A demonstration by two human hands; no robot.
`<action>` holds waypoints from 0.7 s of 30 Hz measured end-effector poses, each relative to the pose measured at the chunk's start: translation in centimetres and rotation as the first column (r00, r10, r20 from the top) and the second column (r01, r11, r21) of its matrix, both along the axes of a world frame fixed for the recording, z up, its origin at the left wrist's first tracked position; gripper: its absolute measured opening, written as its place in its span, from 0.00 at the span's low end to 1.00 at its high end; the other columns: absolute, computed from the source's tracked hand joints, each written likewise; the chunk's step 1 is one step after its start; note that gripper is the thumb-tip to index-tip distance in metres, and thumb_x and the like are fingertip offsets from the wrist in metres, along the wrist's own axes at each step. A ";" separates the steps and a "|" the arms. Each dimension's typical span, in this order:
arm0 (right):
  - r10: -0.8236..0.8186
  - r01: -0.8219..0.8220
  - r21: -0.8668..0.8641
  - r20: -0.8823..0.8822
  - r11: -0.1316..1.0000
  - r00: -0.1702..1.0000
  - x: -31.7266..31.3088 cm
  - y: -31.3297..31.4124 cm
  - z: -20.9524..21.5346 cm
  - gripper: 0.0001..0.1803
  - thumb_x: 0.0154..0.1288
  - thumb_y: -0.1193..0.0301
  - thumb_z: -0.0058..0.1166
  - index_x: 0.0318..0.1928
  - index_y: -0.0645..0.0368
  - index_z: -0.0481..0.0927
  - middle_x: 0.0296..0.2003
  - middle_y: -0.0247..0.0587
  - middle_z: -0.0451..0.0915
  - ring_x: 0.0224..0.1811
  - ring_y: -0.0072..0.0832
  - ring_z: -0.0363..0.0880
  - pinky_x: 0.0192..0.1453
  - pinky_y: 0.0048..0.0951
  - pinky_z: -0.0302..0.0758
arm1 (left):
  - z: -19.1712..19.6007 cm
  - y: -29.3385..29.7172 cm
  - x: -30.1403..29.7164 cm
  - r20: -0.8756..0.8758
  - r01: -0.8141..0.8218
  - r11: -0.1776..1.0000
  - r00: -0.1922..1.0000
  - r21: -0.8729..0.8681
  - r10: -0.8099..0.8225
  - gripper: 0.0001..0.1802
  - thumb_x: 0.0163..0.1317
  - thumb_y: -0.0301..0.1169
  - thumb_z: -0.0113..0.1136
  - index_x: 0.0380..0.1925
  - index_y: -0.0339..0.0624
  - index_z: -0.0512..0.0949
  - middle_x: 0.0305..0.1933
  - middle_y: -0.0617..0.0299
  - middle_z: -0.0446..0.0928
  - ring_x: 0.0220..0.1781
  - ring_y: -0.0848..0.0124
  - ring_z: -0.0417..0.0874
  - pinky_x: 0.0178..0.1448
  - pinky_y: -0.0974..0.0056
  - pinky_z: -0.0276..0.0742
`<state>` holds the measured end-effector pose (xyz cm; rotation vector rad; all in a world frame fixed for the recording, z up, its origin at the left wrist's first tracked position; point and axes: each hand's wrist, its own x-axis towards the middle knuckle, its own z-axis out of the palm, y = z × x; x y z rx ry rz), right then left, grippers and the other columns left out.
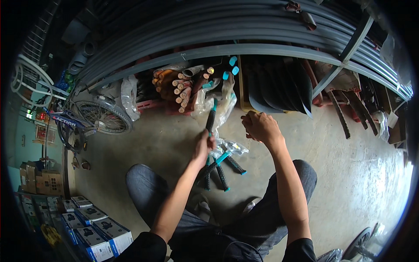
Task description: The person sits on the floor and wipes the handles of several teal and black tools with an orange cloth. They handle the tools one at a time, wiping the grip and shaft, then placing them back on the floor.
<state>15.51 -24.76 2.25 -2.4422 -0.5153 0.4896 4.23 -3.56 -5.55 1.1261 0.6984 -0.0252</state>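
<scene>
My left hand (204, 147) is closed round a tool with a black-and-teal handle (211, 118). The handle points away from me, and the tool's head cannot be made out. Between my feet lie several similar black-and-teal handles (222, 177), fanned out on the floor. Clear plastic wrap (232, 147) covers their far ends. To the right, my right hand (263, 127) is raised with its fingers curled in. Whatever it may hold is hidden. It is nearest to the dark shovel blades (279, 87) under the rack.
Grey pipes (209, 28) fill a rack ahead. Beneath it are wooden handles (182, 89) and plastic-wrapped teal-ended tools (227, 94). A bicycle (102, 117) stands at left, boxes (98, 231) at lower left. Long blades (339, 114) jut out at right. A wheel (358, 244) sits at lower right.
</scene>
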 end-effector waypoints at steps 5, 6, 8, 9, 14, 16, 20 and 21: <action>-0.002 0.001 -0.015 -0.048 1.000 0.999 -0.1 0.8 0.3 0.14 0.69 0.59 0.46 0.40 0.55 0.81 0.18 0.33 0.81 0.20 0.26 0.81 0.30 0.30 0.78 | 0.8 0.1 -0.3 0.160 -0.019 0.984 0.986 -0.179 0.049 0.18 0.75 0.44 0.45 0.39 0.38 0.70 0.29 0.68 0.67 0.27 0.78 0.67 0.32 0.70 0.65; 0.001 -0.002 -0.015 -0.064 1.000 0.998 -0.1 1.0 0.4 0.14 0.69 0.59 0.46 0.40 0.54 0.81 0.18 0.33 0.81 0.20 0.26 0.81 0.30 0.31 0.78 | 1.0 -0.7 -1.1 0.195 -0.009 0.996 0.980 -0.087 0.026 0.17 0.74 0.44 0.48 0.39 0.40 0.71 0.29 0.70 0.66 0.27 0.80 0.66 0.32 0.72 0.63; -0.003 0.002 -0.019 -0.071 1.000 0.997 0.1 1.1 0.2 0.14 0.69 0.59 0.47 0.40 0.54 0.81 0.18 0.33 0.81 0.19 0.26 0.81 0.30 0.31 0.78 | 1.1 -2.4 -2.8 0.133 -0.026 0.995 0.991 0.094 0.013 0.19 0.73 0.47 0.47 0.38 0.41 0.70 0.28 0.69 0.66 0.27 0.78 0.67 0.31 0.71 0.65; -0.008 0.007 -0.020 -0.061 1.000 0.998 0.2 1.0 -0.4 0.14 0.69 0.60 0.47 0.40 0.54 0.81 0.18 0.34 0.81 0.19 0.26 0.81 0.30 0.31 0.78 | 1.3 -3.4 -3.8 0.112 -0.011 0.988 0.994 0.156 -0.006 0.19 0.73 0.48 0.48 0.38 0.41 0.70 0.28 0.69 0.66 0.26 0.78 0.67 0.31 0.71 0.65; -0.068 0.067 0.008 0.061 0.998 0.996 1.2 1.7 -2.7 0.14 0.69 0.60 0.47 0.39 0.54 0.81 0.17 0.36 0.80 0.18 0.28 0.81 0.29 0.31 0.78 | 2.5 -5.9 -10.1 0.078 0.080 0.977 0.992 0.197 -0.097 0.18 0.74 0.46 0.46 0.44 0.40 0.69 0.28 0.67 0.66 0.28 0.76 0.69 0.33 0.68 0.66; -0.196 0.195 0.022 0.199 0.981 0.960 1.9 2.0 -3.0 0.15 0.70 0.60 0.46 0.38 0.55 0.81 0.16 0.38 0.79 0.17 0.30 0.80 0.29 0.30 0.77 | 3.0 -5.4 -12.4 0.088 0.168 0.956 0.977 0.240 -0.193 0.17 0.75 0.43 0.44 0.48 0.39 0.68 0.31 0.65 0.66 0.32 0.74 0.71 0.38 0.67 0.68; -0.397 0.478 0.460 -0.267 0.748 0.878 3.8 1.6 0.4 0.24 0.71 0.51 0.46 0.35 0.61 0.78 0.26 0.44 0.82 0.33 0.32 0.84 0.39 0.34 0.77 | 5.9 -3.9 -14.8 0.231 0.326 0.924 0.901 0.198 -0.367 0.14 0.75 0.32 0.40 0.53 0.36 0.64 0.36 0.61 0.67 0.39 0.72 0.73 0.47 0.65 0.71; -0.355 0.488 0.562 -0.336 0.668 0.873 4.7 1.4 -0.6 0.25 0.72 0.50 0.45 0.35 0.61 0.77 0.27 0.41 0.81 0.33 0.29 0.82 0.38 0.32 0.76 | 6.5 -3.3 -15.1 0.246 0.375 0.899 0.871 0.226 -0.425 0.13 0.75 0.29 0.38 0.54 0.35 0.63 0.36 0.60 0.68 0.40 0.72 0.73 0.50 0.65 0.71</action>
